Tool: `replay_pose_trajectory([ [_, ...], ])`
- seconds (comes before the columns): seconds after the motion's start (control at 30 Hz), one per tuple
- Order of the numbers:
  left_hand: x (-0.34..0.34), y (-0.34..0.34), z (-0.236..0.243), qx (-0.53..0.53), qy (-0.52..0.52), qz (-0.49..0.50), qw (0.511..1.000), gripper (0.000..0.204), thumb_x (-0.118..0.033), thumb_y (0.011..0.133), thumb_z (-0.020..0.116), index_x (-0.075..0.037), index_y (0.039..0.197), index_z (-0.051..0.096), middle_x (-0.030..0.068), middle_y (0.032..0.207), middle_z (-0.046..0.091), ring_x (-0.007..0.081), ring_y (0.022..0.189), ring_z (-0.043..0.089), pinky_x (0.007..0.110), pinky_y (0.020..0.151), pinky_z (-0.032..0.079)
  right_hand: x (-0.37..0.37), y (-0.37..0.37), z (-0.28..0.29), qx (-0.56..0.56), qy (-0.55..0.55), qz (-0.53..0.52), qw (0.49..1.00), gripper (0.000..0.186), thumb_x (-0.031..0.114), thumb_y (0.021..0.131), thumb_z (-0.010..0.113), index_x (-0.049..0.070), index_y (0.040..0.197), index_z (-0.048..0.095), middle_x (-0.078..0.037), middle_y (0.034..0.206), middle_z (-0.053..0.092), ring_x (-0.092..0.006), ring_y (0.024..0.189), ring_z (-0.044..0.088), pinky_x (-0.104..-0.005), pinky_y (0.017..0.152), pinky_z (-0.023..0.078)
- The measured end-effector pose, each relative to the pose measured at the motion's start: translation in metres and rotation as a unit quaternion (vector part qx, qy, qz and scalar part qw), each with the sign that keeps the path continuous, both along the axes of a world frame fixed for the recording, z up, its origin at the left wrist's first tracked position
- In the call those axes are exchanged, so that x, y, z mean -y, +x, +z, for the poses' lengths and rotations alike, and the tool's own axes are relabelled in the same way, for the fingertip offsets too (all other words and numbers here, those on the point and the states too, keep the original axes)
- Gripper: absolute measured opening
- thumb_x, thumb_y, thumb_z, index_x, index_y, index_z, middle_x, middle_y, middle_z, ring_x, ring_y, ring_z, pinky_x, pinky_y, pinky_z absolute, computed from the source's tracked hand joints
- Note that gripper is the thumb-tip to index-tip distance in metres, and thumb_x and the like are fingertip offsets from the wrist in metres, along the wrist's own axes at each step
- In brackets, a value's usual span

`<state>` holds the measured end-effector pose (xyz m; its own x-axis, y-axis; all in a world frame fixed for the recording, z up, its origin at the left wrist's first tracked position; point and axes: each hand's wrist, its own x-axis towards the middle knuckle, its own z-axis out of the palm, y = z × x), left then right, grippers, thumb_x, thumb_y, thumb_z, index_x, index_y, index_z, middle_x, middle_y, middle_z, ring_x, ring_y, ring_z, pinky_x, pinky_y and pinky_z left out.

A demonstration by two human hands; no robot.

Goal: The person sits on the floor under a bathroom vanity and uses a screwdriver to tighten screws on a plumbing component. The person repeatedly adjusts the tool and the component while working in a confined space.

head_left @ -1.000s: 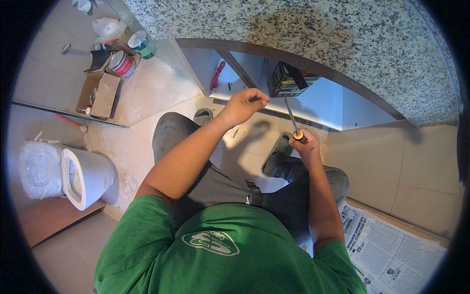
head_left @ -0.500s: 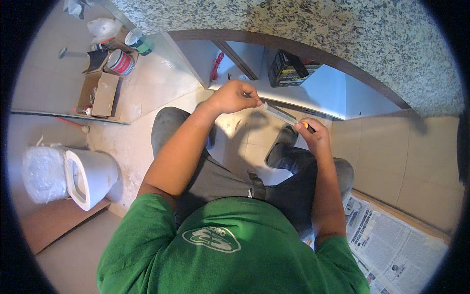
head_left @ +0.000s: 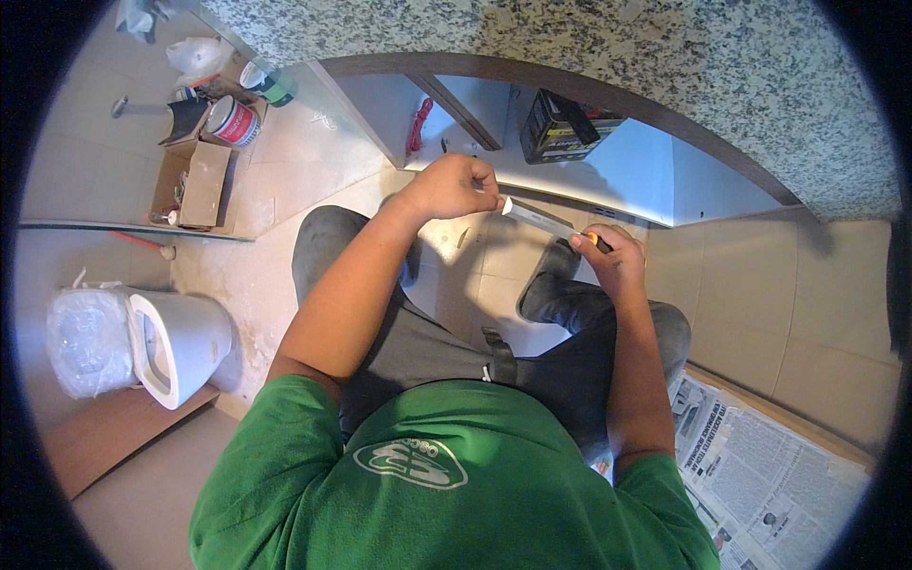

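Note:
In my right hand (head_left: 613,252) is a chisel (head_left: 543,220) with a flat metal blade and a yellow-and-black handle, my fingers wrapped round the handle. The blade slants up and left toward my left hand (head_left: 461,186). That hand is closed, its thumb and fingertips pinched right beside the blade's pale end. Whether they touch the edge or hold something small is hidden. Both hands are over the floor in front of a low cabinet (head_left: 608,180), above my bent knees.
A speckled stone countertop (head_left: 589,38) overhangs the cabinet, which holds a black box (head_left: 551,133) and a coiled red cord (head_left: 419,123). At left stand a toilet (head_left: 180,342), a glass panel (head_left: 123,226), a paint can (head_left: 233,122) and a cardboard box (head_left: 204,185). Newspaper (head_left: 760,465) covers the lower right.
The chisel's blade has turned slightly, so its flat face and pale end show more clearly. My right hand has shifted a little to the right; the left hand has barely moved.

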<state>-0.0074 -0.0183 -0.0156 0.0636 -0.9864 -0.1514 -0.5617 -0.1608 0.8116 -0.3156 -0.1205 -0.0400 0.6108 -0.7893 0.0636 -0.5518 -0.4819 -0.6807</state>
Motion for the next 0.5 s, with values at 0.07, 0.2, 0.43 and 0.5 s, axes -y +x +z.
replay_pose_trajectory([
  [0.07,-0.0002,0.0006,-0.0001,0.007,-0.01,-0.006,1.0,0.015,-0.018,0.079,0.081,-0.005,0.085,0.075,0.0074,0.08,0.074,0.0148,0.077,0.067,0.031,0.076,0.052,-0.0005,0.0008,0.0008,0.003,0.002,0.001,1.0,0.027,0.03,0.085,0.08,0.004,0.09,0.075,-0.01,0.081,0.069,-0.0218,0.074,0.064,-0.0337,0.071,0.05],
  [0.2,-0.001,-0.0002,0.0027,0.007,-0.013,-0.006,1.0,0.015,-0.017,0.078,0.081,-0.005,0.084,0.075,0.0084,0.081,0.074,0.017,0.077,0.068,0.032,0.077,0.052,-0.0018,0.0019,0.0026,0.001,-0.01,0.002,1.0,0.028,0.03,0.084,0.081,0.003,0.09,0.075,-0.01,0.08,0.069,-0.0227,0.074,0.064,-0.0341,0.07,0.05],
  [0.43,-0.0001,-0.0004,-0.0018,0.019,-0.01,-0.01,1.0,0.015,-0.017,0.077,0.081,-0.005,0.084,0.075,0.0084,0.081,0.074,0.0184,0.08,0.069,0.033,0.079,0.052,-0.0019,0.0021,-0.0006,0.019,-0.028,0.009,0.999,0.028,0.03,0.083,0.082,0.004,0.09,0.074,-0.01,0.078,0.068,-0.0229,0.072,0.063,-0.0345,0.069,0.05],
  [0.5,0.0008,-0.0004,-0.0039,0.023,-0.007,-0.011,1.0,0.014,-0.017,0.077,0.08,-0.005,0.083,0.075,0.0084,0.081,0.074,0.0187,0.08,0.07,0.033,0.08,0.052,-0.0016,0.0017,-0.0008,0.01,-0.034,0.01,0.999,0.028,0.03,0.083,0.082,0.004,0.089,0.074,-0.01,0.077,0.067,-0.0229,0.072,0.063,-0.0345,0.068,0.05],
])
